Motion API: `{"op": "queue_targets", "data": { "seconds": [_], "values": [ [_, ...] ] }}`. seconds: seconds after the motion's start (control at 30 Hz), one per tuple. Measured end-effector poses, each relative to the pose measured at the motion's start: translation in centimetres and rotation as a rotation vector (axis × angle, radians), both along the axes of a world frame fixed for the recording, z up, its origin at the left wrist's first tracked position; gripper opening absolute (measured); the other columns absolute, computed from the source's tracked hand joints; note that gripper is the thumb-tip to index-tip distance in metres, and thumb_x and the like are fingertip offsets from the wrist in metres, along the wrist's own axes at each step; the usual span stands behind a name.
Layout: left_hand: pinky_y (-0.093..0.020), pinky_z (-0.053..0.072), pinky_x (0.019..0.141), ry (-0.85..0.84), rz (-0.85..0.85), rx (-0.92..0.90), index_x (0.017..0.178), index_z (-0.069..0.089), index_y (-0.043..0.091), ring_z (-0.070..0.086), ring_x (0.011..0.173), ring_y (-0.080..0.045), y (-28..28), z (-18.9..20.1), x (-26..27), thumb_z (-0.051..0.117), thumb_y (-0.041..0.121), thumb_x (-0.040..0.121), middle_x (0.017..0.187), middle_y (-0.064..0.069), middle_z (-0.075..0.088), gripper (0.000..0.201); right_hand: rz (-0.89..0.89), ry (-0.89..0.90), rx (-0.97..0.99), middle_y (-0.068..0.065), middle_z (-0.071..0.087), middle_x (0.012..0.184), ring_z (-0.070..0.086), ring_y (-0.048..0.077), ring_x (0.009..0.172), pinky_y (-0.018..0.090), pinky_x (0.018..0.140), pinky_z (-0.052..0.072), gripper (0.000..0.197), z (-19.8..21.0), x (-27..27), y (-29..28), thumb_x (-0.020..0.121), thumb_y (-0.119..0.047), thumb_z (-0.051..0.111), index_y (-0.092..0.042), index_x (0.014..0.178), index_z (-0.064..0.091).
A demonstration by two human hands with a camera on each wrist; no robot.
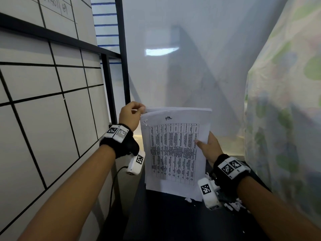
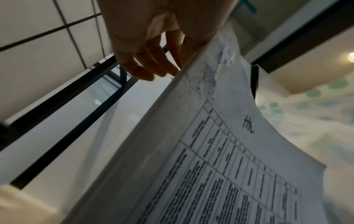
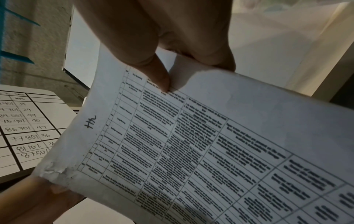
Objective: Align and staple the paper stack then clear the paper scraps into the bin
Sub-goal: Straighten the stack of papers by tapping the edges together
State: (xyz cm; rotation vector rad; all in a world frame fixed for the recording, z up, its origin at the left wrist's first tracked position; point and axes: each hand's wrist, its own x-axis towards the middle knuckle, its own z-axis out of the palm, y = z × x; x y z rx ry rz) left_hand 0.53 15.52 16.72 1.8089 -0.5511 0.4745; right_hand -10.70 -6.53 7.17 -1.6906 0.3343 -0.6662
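A paper stack (image 1: 175, 150) with a printed table stands upright on its bottom edge on the dark table (image 1: 173, 220). My left hand (image 1: 132, 115) pinches its torn top left corner, and its fingers (image 2: 153, 66) curl behind the sheets. On the stack's right edge my right hand (image 1: 207, 146) holds it, the thumb (image 3: 161, 78) lying on the printed face and the fingers behind. The paper stack (image 3: 191, 144) shows a ragged corner (image 3: 55, 171). Small white paper scraps (image 1: 188, 200) lie at the stack's foot, and more scraps (image 1: 232, 206) lie under my right wrist.
A whiteboard with a black grid (image 1: 43, 101) stands close on the left, with a black metal frame (image 1: 121, 49) beside it. A floral cloth (image 1: 286, 101) hangs on the right. A pale glossy wall (image 1: 191, 58) rises behind the table.
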Motion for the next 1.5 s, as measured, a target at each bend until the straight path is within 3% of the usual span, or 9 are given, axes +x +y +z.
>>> {"op": "queue_targets", "data": {
  "seconds": [0.17,0.3,0.37,0.5,0.7,0.83,1.1,1.3,1.5],
  "values": [
    [-0.050,0.037,0.107,0.360,-0.197,-0.375,0.107,0.050,0.018,0.053,0.118,-0.028,0.0,-1.5,-0.5,0.038,0.026,0.100,0.111,-0.003,0.057,0.015,-0.021,0.010,0.023,0.019,0.055,0.128,0.053,0.035,0.118,0.052,0.102,0.044,0.043,0.0,0.1,-0.4,0.090,0.001,0.054,-0.006,0.131,0.044],
    [-0.051,0.019,0.114,0.500,-0.511,-0.323,0.148,0.018,0.031,0.038,0.136,-0.022,0.5,-5.8,-0.8,0.043,0.089,0.059,0.145,-0.003,0.043,0.109,-0.021,0.011,0.028,0.019,0.055,0.128,0.053,0.034,0.118,0.052,0.103,0.043,0.043,0.0,0.3,-0.6,0.090,0.002,0.053,-0.006,0.131,0.044],
    [-0.044,0.030,0.110,0.356,-0.480,0.004,0.151,0.003,0.027,0.041,0.130,-0.017,0.2,-8.1,-0.8,0.067,0.081,0.042,0.140,0.001,0.043,0.137,-0.014,0.007,0.032,0.019,0.056,0.129,0.053,0.034,0.118,0.051,0.103,0.043,0.044,0.1,0.4,-0.6,0.089,0.002,0.054,-0.005,0.131,0.045],
    [-0.032,0.046,0.092,0.274,-0.230,0.002,0.141,0.032,0.009,0.054,0.118,-0.024,-0.9,-8.2,-0.4,0.067,0.021,0.085,0.117,-0.002,0.054,0.067,0.027,-0.022,-0.041,0.015,0.057,0.130,0.053,0.031,0.121,0.053,0.105,0.041,0.043,0.8,0.2,-0.3,0.088,0.000,0.057,-0.007,0.130,0.047],
    [0.001,0.043,0.057,0.136,-0.177,-0.208,0.106,0.041,0.013,0.050,0.075,-0.004,-1.7,-5.7,-2.6,0.041,0.009,0.099,0.084,0.011,0.051,0.008,0.012,-0.101,-0.093,0.012,0.058,0.123,0.055,0.025,0.112,0.041,0.100,0.045,0.039,2.1,0.0,0.6,0.091,-0.003,0.053,-0.006,0.130,0.045],
    [-0.017,0.041,0.064,0.170,-0.195,-0.206,0.105,0.035,0.013,0.048,0.072,-0.008,-1.6,-8.2,-3.9,0.037,0.010,0.100,0.082,0.006,0.047,0.006,-0.028,-0.081,-0.040,0.007,0.058,0.113,0.056,0.023,0.107,0.035,0.092,0.046,0.039,0.4,0.1,1.5,0.090,-0.005,0.057,-0.007,0.127,0.045],
    [-0.004,0.042,0.051,0.198,-0.184,-0.207,0.102,0.033,0.011,0.047,0.069,-0.007,-1.2,-8.3,-4.3,0.036,0.007,0.100,0.081,0.006,0.047,0.005,-0.038,-0.111,0.015,0.006,0.058,0.112,0.055,0.024,0.107,0.038,0.097,0.045,0.036,0.7,-0.2,1.6,0.091,-0.004,0.054,-0.007,0.126,0.048],
    [-0.024,0.038,0.079,0.280,-0.192,-0.150,0.108,0.034,0.016,0.049,0.089,-0.014,-0.9,-10.7,-5.3,0.036,0.010,0.101,0.090,0.005,0.050,0.009,-0.022,0.041,-0.029,0.016,0.058,0.127,0.056,0.032,0.117,0.047,0.102,0.044,0.040,-1.1,-0.3,1.1,0.092,-0.007,0.054,-0.004,0.130,0.045],
    [-0.005,0.042,0.053,0.163,-0.196,-0.114,0.105,0.035,0.013,0.046,0.071,0.000,-0.8,-6.1,-5.2,0.044,0.011,0.098,0.085,0.009,0.047,0.011,-0.002,0.112,-0.135,0.013,0.060,0.127,0.057,0.028,0.115,0.045,0.102,0.046,0.040,-0.5,-0.6,0.5,0.091,-0.013,0.057,-0.004,0.129,0.048]
  ]
}}
